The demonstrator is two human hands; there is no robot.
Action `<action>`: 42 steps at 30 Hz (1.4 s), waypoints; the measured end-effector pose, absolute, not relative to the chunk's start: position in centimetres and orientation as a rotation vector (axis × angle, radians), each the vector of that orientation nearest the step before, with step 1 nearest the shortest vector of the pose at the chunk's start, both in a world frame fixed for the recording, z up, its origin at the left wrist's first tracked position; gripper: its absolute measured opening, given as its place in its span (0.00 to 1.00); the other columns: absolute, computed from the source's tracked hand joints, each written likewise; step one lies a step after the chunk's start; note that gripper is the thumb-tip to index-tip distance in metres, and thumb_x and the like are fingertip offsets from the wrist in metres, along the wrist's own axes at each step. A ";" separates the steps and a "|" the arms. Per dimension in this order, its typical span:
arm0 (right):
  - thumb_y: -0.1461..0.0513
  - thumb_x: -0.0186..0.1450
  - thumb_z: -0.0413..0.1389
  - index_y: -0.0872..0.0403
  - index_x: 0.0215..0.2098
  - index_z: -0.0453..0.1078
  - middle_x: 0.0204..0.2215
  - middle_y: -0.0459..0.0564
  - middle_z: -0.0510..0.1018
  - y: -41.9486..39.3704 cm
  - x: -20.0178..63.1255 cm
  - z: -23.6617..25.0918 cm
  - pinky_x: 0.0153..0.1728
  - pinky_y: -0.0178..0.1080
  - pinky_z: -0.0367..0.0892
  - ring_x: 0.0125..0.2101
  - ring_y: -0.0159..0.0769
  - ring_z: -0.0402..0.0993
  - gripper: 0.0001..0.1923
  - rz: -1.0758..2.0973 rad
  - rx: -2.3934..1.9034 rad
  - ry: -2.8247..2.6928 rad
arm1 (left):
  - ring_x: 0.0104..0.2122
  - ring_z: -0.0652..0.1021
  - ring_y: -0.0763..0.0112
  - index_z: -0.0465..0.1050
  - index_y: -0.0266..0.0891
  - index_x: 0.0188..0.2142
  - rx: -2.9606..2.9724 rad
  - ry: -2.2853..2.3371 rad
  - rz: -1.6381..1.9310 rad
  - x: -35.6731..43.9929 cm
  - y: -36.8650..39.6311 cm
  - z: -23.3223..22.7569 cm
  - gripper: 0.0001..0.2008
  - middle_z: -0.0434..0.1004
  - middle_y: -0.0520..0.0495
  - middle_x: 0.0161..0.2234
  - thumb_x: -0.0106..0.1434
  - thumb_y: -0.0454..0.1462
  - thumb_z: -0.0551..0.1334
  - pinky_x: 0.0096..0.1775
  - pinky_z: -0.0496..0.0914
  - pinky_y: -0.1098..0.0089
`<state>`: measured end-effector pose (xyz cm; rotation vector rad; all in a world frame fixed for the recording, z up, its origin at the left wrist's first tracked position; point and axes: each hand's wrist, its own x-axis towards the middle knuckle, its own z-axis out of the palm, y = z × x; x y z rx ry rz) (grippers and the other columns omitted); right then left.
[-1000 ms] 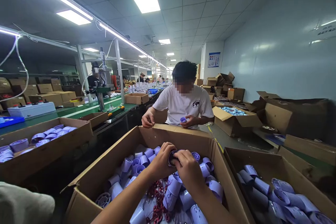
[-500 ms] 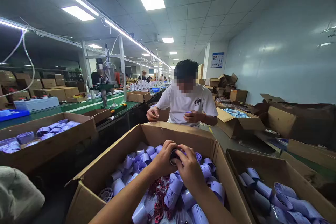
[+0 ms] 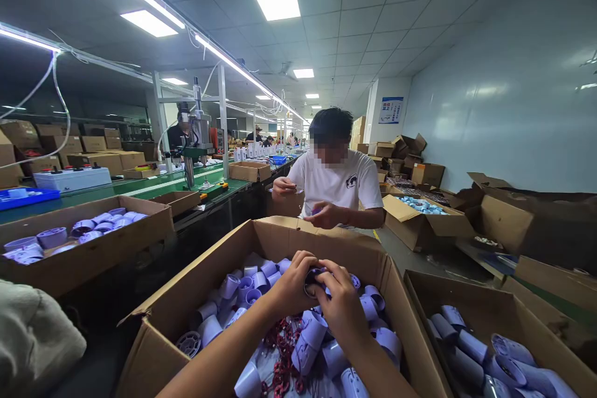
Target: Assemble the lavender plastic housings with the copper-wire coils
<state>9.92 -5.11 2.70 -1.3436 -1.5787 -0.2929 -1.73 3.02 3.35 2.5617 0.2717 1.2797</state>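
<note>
Both of my hands are closed around one round purple plastic housing (image 3: pixel 310 289), held over the middle of a large cardboard box (image 3: pixel 186 280). My left hand (image 3: pixel 295 283) grips its left side, and my right hand (image 3: pixel 339 298) wraps the right side with the fingers over the top. The fingers cover most of the housing; its dark open end shows between them. Below, the box holds many loose purple cylindrical housings (image 3: pixel 308 342) and a tangle of thin red and dark wired parts (image 3: pixel 281 354).
Across the box a person in a white shirt (image 3: pixel 336 180) handles small parts. A box of purple housings (image 3: pixel 153 230) stands at left, another box (image 3: pixel 471 292) at right. A green conveyor line with a press (image 3: pixel 198 130) runs along the left. Grey cloth (image 3: pixel 37 329) lies lower left.
My hands stay on the housing with only slight finger movement. The person across has brought their two hands closer together. The view has shifted slightly.
</note>
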 end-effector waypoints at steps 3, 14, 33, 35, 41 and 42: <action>0.72 0.57 0.54 0.52 0.30 0.74 0.43 0.53 0.77 -5.2 10.1 3.0 0.44 0.46 0.69 0.43 0.44 0.73 0.11 -0.190 -1.327 -1.622 | 0.41 0.69 0.62 0.61 0.40 0.41 2.560 0.285 1.287 -1.7 3.1 3.2 0.24 0.66 0.45 0.40 0.44 0.29 0.66 0.41 0.69 0.63; 0.75 0.57 0.48 0.52 0.24 0.74 0.41 0.54 0.79 -6.1 9.1 3.3 0.45 0.46 0.68 0.42 0.44 0.71 0.17 -0.201 -1.526 -1.473 | 0.38 0.70 0.65 0.61 0.40 0.41 2.578 0.251 1.285 -1.2 2.1 3.0 0.22 0.66 0.46 0.39 0.45 0.29 0.63 0.39 0.69 0.66; 0.76 0.56 0.49 0.51 0.19 0.72 0.45 0.51 0.80 -6.5 9.0 4.1 0.46 0.47 0.67 0.45 0.44 0.69 0.18 0.021 -1.507 -1.507 | 0.39 0.69 0.64 0.63 0.41 0.39 2.710 0.307 0.894 -2.4 1.1 4.4 0.21 0.66 0.47 0.40 0.44 0.27 0.62 0.41 0.67 0.65; 0.75 0.54 0.49 0.51 0.19 0.71 0.41 0.51 0.81 -6.5 9.0 4.2 0.44 0.47 0.67 0.42 0.43 0.71 0.17 0.030 -1.463 -1.467 | 0.38 0.68 0.65 0.63 0.41 0.40 2.670 0.315 0.934 -2.2 1.2 4.3 0.21 0.65 0.48 0.38 0.45 0.28 0.62 0.39 0.67 0.66; 0.73 0.48 0.49 0.51 0.24 0.65 0.32 0.48 0.78 -6.2 9.4 3.9 0.35 0.39 0.69 0.34 0.40 0.75 0.12 0.091 -1.381 -1.249 | 0.36 0.69 0.67 0.62 0.40 0.41 2.571 0.206 1.057 -2.0 1.3 4.1 0.23 0.64 0.48 0.38 0.45 0.29 0.65 0.37 0.67 0.69; 0.73 0.47 0.50 0.51 0.28 0.66 0.31 0.48 0.78 -6.2 9.5 3.9 0.34 0.39 0.69 0.33 0.39 0.75 0.13 0.162 -1.378 -1.208 | 0.37 0.69 0.67 0.62 0.40 0.41 2.584 0.198 1.055 -2.0 1.2 4.1 0.23 0.64 0.47 0.38 0.45 0.29 0.65 0.37 0.67 0.69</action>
